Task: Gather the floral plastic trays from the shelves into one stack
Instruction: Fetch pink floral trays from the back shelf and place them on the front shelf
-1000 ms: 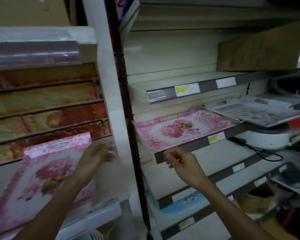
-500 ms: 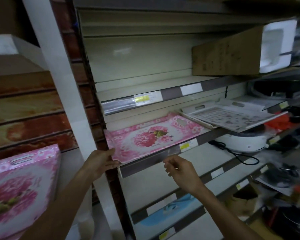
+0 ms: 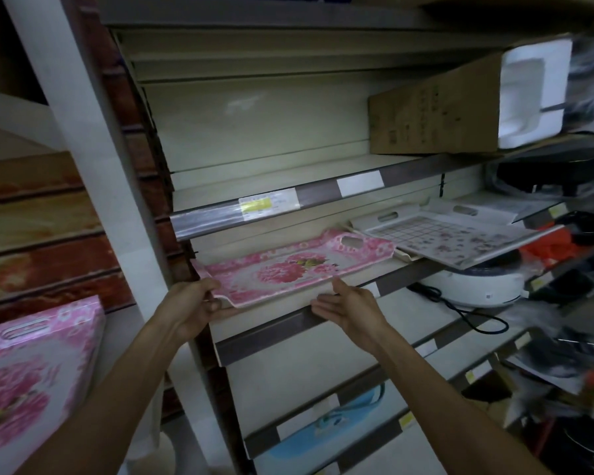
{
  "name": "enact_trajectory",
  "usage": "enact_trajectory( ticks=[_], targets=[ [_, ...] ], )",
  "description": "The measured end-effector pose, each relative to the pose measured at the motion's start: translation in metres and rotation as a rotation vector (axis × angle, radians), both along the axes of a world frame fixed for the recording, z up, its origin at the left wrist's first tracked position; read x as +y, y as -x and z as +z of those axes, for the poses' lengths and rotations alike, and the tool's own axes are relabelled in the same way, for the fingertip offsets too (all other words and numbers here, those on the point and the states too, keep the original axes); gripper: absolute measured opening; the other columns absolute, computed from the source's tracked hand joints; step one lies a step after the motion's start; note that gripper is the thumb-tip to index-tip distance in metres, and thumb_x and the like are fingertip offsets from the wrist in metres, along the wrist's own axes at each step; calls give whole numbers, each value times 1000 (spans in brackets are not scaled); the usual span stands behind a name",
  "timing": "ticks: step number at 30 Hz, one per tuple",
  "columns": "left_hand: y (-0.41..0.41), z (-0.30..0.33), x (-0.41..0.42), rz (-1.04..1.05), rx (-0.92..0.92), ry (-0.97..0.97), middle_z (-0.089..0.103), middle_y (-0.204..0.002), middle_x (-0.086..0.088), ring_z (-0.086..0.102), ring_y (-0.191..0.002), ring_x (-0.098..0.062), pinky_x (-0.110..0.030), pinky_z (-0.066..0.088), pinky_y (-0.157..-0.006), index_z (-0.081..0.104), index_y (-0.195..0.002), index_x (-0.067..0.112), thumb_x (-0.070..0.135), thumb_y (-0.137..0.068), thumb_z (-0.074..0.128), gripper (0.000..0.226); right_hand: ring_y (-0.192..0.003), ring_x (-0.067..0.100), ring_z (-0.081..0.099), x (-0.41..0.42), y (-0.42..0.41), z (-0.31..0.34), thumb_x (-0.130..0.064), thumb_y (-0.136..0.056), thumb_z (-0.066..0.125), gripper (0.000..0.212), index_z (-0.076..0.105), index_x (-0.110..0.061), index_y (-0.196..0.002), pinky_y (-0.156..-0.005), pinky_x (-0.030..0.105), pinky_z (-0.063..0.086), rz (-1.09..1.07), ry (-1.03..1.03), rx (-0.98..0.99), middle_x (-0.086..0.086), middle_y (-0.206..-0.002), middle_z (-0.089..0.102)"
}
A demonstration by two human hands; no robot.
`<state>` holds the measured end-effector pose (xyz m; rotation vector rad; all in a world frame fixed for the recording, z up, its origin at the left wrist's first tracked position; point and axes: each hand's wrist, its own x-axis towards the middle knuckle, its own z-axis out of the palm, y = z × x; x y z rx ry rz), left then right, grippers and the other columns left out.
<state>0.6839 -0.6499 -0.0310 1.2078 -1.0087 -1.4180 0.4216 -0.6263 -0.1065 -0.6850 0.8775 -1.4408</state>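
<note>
A pink floral tray [image 3: 288,269] lies on the middle shelf, its near corner raised and jutting over the shelf edge. My left hand [image 3: 192,305] grips that near-left corner, thumb on top. My right hand [image 3: 347,308] is open beneath the tray's front edge, fingers straight and thumb up against the rim. A second pink floral tray [image 3: 31,375] leans at the lower left. A white tray with small flowers [image 3: 450,238] lies on the same shelf to the right.
A white upright post [image 3: 93,173] stands just left of the shelf. A cardboard box [image 3: 439,108] with foam sits on the shelf above. A white round appliance [image 3: 477,286] with a black cord is one shelf down. A blue item [image 3: 323,430] lies on the bottom shelf.
My left hand left the tray on the left, reached across the post and took hold of the shelf tray's corner. My right hand opened under the front edge. The tray slid outward.
</note>
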Motion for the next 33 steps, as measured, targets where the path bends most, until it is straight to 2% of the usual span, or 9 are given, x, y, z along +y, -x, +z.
enact_trajectory(
  ticks=[5,9,11,14,17,21,24,29,33],
  targets=[
    [-2,2,6,6,130,-48,35,-67,-8,32,-34,-9,-59,50,-94,51,-90,7,-5,-93,45,14,-102,45,66,-27,7,23,-36,-92,64,33,45,-16,-111,-84,56,57,8,-39,-230,33,-115,54],
    [-6,-1,13,-19,125,-36,40,-57,-5,34,-34,-9,-60,51,-91,51,-114,4,-5,-92,48,24,-100,42,67,-43,9,38,-40,-95,58,41,55,-7,-119,-70,54,60,-39,-28,-250,29,-118,62],
    [-6,-4,20,-36,111,-23,47,-49,-4,36,-34,-9,-56,58,-80,54,-115,-7,-4,-92,50,24,-98,41,67,-45,8,40,-30,-98,55,38,53,-3,-125,-61,50,61,-119,-71,-229,26,-116,64],
    [-2,-8,34,-42,110,8,54,-47,-4,47,-35,-11,-48,62,-63,58,-104,-10,-3,-93,52,15,-98,41,67,-41,8,34,-8,-98,47,25,55,0,-121,-70,55,60,-218,-118,-201,25,-117,65],
    [-1,-16,50,-67,65,58,71,-72,-17,69,-56,-23,-45,62,-69,61,-102,-9,-1,-90,58,15,-102,43,65,-27,10,26,3,-94,38,25,57,0,-108,-79,62,55,-248,-146,-257,26,-121,62],
    [-8,-30,69,-84,-90,113,67,-102,-33,66,-97,-42,-45,59,-84,66,-95,-5,12,-88,67,18,-123,45,55,-6,16,16,7,-91,34,40,48,8,-129,-98,59,48,-307,-192,-326,27,-141,50],
    [-16,-42,85,-160,-144,151,73,-100,-25,70,-94,-37,-39,59,-82,68,-106,-4,26,-92,63,34,-110,42,64,11,19,6,0,-96,38,24,59,-1,-108,-95,57,51,-355,-171,-321,24,-126,63],
    [-30,-54,96,-105,-265,181,75,-97,-17,71,-92,-34,-46,58,-87,67,-110,5,38,-94,58,38,-110,35,64,42,28,-15,-19,-98,49,31,58,-4,-123,-102,57,45,-420,-187,-195,15,-121,66],
    [-40,-54,98,112,-325,357,77,-81,4,74,-74,-14,-23,56,-58,68,-89,29,39,-96,55,17,-107,32,66,73,32,-33,-29,-100,52,40,49,-4,-131,-95,52,52,-416,-138,-161,14,-120,64]
  ],
)
